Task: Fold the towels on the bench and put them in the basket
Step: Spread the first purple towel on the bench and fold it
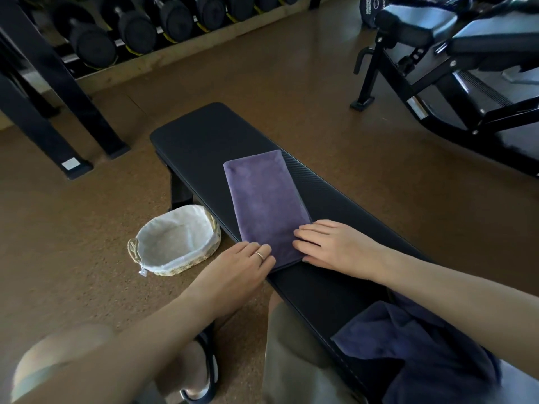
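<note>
- On the counter (204, 135), a purple towel (262, 196) is laid flat, folded into a long strip that runs away from the person.
- Its near end is touched by both hands.
- The left hand (242, 266) is placed at the near left corner of the towel; its fingers (262, 252) are straight and close together, lying flat on the cloth and the counter edge. A ring (259, 255) is worn on one finger.
- The right hand (338, 246) is placed palm down on the near right corner; its fingers (309, 228) are straight and a little spread, with the tips on the cloth.
- Nothing is pinched by either hand.
- A dark blue towel (414, 351) is seen crumpled on the near end of the counter, under the right forearm.
- The basket (175, 240), lined with pale cloth, stands on the floor (73, 228) just beside the counter, on its left side, with no towel in it.
- Dumbbells (131, 30) are kept on a rack at the far left, and another bench (437, 39) stands at the far right.
</note>
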